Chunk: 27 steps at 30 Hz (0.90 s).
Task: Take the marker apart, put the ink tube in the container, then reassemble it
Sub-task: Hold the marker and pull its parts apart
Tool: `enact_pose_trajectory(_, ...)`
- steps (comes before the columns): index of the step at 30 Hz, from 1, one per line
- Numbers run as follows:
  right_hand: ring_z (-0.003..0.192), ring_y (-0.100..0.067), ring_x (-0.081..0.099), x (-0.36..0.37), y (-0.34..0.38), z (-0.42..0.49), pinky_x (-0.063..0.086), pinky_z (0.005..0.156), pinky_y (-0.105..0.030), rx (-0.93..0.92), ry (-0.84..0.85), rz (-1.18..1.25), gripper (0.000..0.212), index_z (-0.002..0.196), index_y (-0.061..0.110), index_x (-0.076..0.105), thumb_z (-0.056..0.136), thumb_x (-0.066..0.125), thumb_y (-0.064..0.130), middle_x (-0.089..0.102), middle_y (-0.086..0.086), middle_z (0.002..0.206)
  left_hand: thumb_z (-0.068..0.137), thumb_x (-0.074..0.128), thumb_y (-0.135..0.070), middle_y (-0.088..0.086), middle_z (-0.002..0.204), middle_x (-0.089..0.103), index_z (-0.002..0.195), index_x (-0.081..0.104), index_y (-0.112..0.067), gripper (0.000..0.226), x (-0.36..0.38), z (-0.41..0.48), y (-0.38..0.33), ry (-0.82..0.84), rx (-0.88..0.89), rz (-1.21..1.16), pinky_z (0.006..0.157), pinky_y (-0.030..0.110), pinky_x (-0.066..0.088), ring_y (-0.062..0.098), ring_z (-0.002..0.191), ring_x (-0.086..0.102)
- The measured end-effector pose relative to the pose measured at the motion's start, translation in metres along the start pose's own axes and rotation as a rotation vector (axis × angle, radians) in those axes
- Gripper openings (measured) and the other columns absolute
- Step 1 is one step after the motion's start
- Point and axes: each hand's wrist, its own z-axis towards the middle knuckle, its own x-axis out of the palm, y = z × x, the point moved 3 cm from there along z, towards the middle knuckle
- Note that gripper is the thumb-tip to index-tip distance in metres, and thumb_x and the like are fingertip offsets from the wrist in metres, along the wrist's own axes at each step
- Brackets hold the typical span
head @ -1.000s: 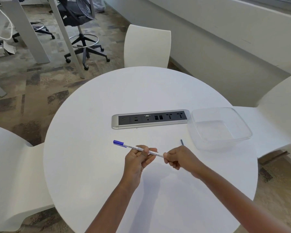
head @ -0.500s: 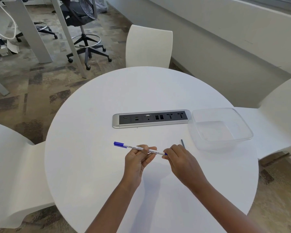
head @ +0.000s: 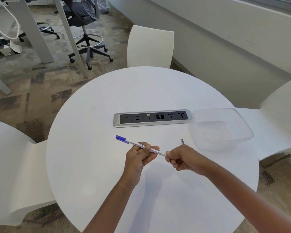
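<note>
While left hand (head: 139, 155) clamps the marker (head: 138, 145) barrel and right hand (head: 180, 158) pinches its end, best pull straight, not bend.

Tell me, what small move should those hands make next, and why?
Probably pull the end plug free: the left hand steadies the marker mid-barrel, the right hand pinches its rear end, the blue cap is still on, and the container holds nothing.
</note>
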Motion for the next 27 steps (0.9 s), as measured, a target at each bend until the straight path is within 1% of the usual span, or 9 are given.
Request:
enact_pose_trajectory(2, 0.04, -0.006, 0.043, -0.001, -0.001, -0.002, 0.039, 0.041, -0.013, 0.099, 0.092, 0.162, 0.033, 0.063, 0.01, 0.059, 0.092, 0.046, 0.014, 0.048, 0.005, 0.045, 0.089, 0.052, -0.005, 0.009, 0.073, 0.076, 0.077, 0.056, -0.006, 0.012, 0.002, -0.001, 0.0, 0.001, 0.001, -0.004, 0.06, 0.018, 0.056, 0.017, 0.071, 0.072)
enact_pose_trajectory(4, 0.041, -0.006, 0.045, -0.001, 0.0, -0.001, 0.04, 0.042, -0.013, 0.031, 0.054, 0.114, 0.035, 0.065, 0.01, 0.061, 0.094, 0.045, 0.019, 0.05, 0.004, 0.047, 0.089, 0.051, -0.005, 0.008, 0.072, 0.076, 0.078, 0.056, -0.006, 0.012, 0.003, -0.001, -0.001, -0.025, 0.004, -0.015, 0.06, 0.018, 0.057, 0.016, 0.071, 0.072)
enact_pose_trajectory(8, 0.059, -0.012, 0.05, 0.005, 0.0, -0.007, 0.04, 0.057, -0.022, -0.385, -0.303, -0.44, 0.017, 0.079, 0.018, 0.062, 0.091, 0.052, 0.026, 0.057, -0.001, 0.065, 0.089, 0.051, -0.005, 0.007, 0.07, 0.076, 0.08, 0.057, -0.004, 0.011, 0.002, 0.0, -0.005, -0.085, -0.001, -0.073, 0.059, 0.017, 0.057, 0.015, 0.069, 0.072)
enact_pose_trajectory(11, 0.07, -0.02, 0.053, 0.012, -0.005, -0.014, 0.045, 0.061, -0.03, -0.688, -0.541, -0.879, 0.01, 0.089, 0.011, 0.062, 0.083, 0.064, 0.018, 0.06, -0.007, 0.076, 0.09, 0.05, -0.005, 0.007, 0.071, 0.076, 0.082, 0.058, -0.004, 0.012, 0.001, 0.0, -0.006, -0.096, -0.003, -0.078, 0.058, 0.018, 0.057, 0.017, 0.07, 0.073)
enact_pose_trajectory(14, 0.053, -0.026, 0.054, 0.014, -0.003, -0.019, 0.048, 0.043, -0.027, -0.886, -0.691, -1.078, 0.013, 0.071, 0.005, 0.063, 0.07, 0.076, 0.007, 0.059, -0.009, 0.061, 0.09, 0.05, -0.005, 0.008, 0.071, 0.076, 0.081, 0.058, -0.005, 0.012, 0.003, -0.001, -0.005, -0.084, -0.011, -0.074, 0.058, 0.018, 0.057, 0.016, 0.07, 0.073)
enact_pose_trajectory(17, 0.048, -0.027, 0.052, 0.013, -0.003, -0.018, 0.05, 0.041, -0.03, -0.981, -0.704, -1.123, 0.013, 0.065, 0.003, 0.063, 0.071, 0.074, 0.006, 0.056, -0.01, 0.056, 0.09, 0.051, -0.006, 0.008, 0.071, 0.076, 0.081, 0.058, -0.005, 0.012, 0.004, -0.001, -0.004, -0.078, -0.014, -0.07, 0.058, 0.019, 0.057, 0.017, 0.07, 0.073)
enact_pose_trajectory(20, 0.056, -0.026, 0.052, 0.011, -0.004, -0.017, 0.04, 0.052, -0.028, -0.857, -0.604, -0.941, 0.012, 0.069, 0.001, 0.065, 0.079, 0.064, 0.008, 0.055, -0.011, 0.059, 0.089, 0.052, -0.006, 0.009, 0.071, 0.076, 0.08, 0.057, -0.004, 0.01, 0.004, -0.002, -0.002, -0.072, -0.016, -0.055, 0.058, 0.019, 0.057, 0.018, 0.07, 0.073)
enact_pose_trajectory(22, 0.06, -0.016, 0.046, 0.009, -0.005, -0.012, 0.029, 0.056, -0.024, -0.677, -0.483, -0.717, 0.017, 0.072, 0.002, 0.066, 0.085, 0.059, 0.009, 0.049, -0.002, 0.06, 0.088, 0.052, -0.005, 0.009, 0.07, 0.076, 0.08, 0.057, -0.004, 0.009, 0.003, -0.003, -0.002, -0.066, -0.012, -0.044, 0.058, 0.019, 0.057, 0.018, 0.07, 0.073)
enact_pose_trajectory(27, 0.041, -0.006, 0.036, 0.002, -0.005, -0.006, 0.029, 0.048, -0.02, -0.322, -0.223, -0.171, 0.04, 0.048, 0.018, 0.057, 0.087, 0.055, 0.013, 0.041, 0.01, 0.038, 0.088, 0.052, -0.004, 0.01, 0.07, 0.075, 0.078, 0.057, -0.004, 0.011, 0.003, -0.003, -0.004, -0.041, -0.006, -0.017, 0.058, 0.018, 0.057, 0.017, 0.069, 0.072)
